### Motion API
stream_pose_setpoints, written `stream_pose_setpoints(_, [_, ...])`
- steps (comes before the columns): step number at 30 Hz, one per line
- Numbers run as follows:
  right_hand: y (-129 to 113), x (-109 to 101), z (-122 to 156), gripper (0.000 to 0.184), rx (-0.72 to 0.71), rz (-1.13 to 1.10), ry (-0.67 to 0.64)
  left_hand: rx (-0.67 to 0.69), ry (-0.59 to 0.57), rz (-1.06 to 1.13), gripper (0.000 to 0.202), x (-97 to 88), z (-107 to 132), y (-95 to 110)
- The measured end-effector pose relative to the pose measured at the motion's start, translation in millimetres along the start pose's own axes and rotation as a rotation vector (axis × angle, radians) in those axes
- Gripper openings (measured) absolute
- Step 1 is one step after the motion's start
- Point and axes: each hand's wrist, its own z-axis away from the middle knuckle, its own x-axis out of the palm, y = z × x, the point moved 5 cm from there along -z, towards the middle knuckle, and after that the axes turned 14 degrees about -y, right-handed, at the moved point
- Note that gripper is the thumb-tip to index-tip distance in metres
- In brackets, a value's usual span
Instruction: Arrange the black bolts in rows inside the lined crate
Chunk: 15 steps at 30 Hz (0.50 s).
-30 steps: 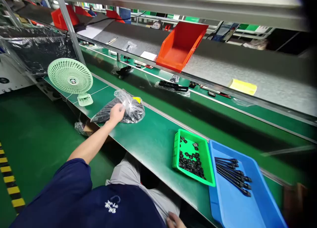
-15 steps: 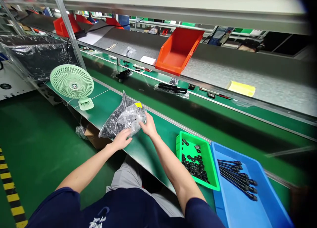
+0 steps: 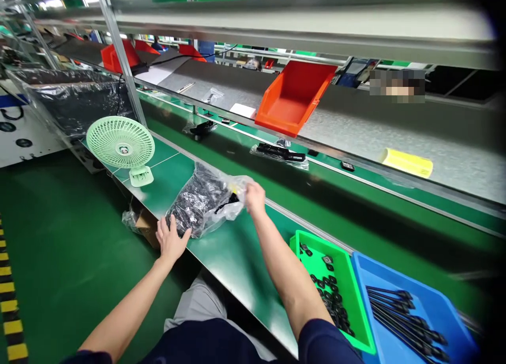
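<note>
A clear plastic bag [image 3: 197, 198] full of black parts lies on the green bench. My right hand [image 3: 255, 196] is closed on the gathered mouth of the bag at its right end. Against the bag's lower left end rests my left hand [image 3: 171, 238], fingers spread. A yellow patch shows through the film near the mouth, beside a black piece [image 3: 227, 202]. What the black parts in the bag are, I cannot make out.
A light green fan [image 3: 120, 143] stands left of the bag. To the right are a green tray [image 3: 361, 311] of small black parts and a blue tray [image 3: 443, 306] with black rods. Above the conveyor, a shelf holds an orange bin [image 3: 294, 98] and a yellow roll [image 3: 407, 163].
My right hand has pulled the bag's mouth to the right, and the film there is stretched out. My left hand has moved left and down to the bag's lower end. The view has tilted up.
</note>
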Motion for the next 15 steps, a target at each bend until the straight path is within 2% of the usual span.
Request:
stream_pose_setpoints(1, [-5, -13, 5, 0.021, -0.004, -0.103, 0.069, -0.016, -0.023, 0.015, 0.081, 5.3, -6, 1])
stream_pose_setpoints(3, [-18, -30, 21, 0.02, -0.039, -0.221, 0.124, -0.002, -0.049, 0.032, 0.074, 13.6, -22, 14])
stream_pose_setpoints(7, [-39, -37, 63, 0.027, -0.09, -0.259, 0.129, 0.114, -0.041, 0.022, 0.061, 19.9, -65, 53])
stream_pose_setpoints(11, [-41, -41, 103, 0.026, -0.096, -0.3, 0.24, 0.318, -0.1, 0.073, 0.055, 24.6, -105, 79])
stream_pose_setpoints(15, [-33, -52, 115, 0.023, -0.12, -0.192, 0.31, 0.478, -0.214, 0.183, 0.049, 31.1, -125, 92])
